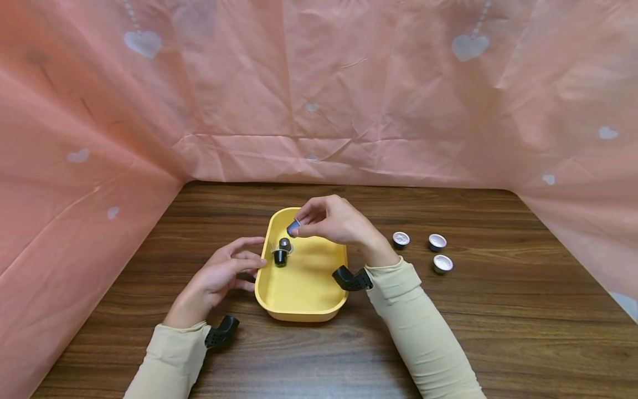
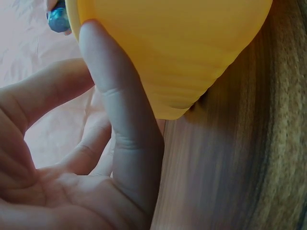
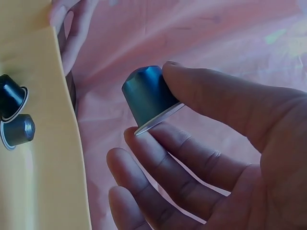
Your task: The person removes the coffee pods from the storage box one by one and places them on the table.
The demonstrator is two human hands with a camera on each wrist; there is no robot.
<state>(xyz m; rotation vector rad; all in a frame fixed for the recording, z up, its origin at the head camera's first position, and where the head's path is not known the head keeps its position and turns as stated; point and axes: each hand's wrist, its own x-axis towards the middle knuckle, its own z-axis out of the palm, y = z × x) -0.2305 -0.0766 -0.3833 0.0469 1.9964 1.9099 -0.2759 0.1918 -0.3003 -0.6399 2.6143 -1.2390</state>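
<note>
In the head view my right hand [image 1: 339, 221] pinches a blue coffee capsule [image 1: 293, 228] above the far left part of a yellow tray [image 1: 304, 282]. The right wrist view shows this capsule [image 3: 149, 96] between thumb and fingers, its rim tilted down. Two more capsules lie in the tray near its left wall: a black capsule [image 1: 281, 258] and a dark grey capsule [image 3: 20, 130], close together. My left hand [image 1: 224, 271] touches the tray's left rim with thumb and index finger. In the left wrist view its thumb [image 2: 115, 96] lies along the tray's side.
To the right of the tray stand three capsules with pale lids up: one nearer the tray [image 1: 401, 239], another capsule [image 1: 437, 242] farther right and a third capsule [image 1: 442, 264] in front of it. Pink cloth [image 1: 349, 111] with hearts walls in the wooden table [image 1: 498, 321].
</note>
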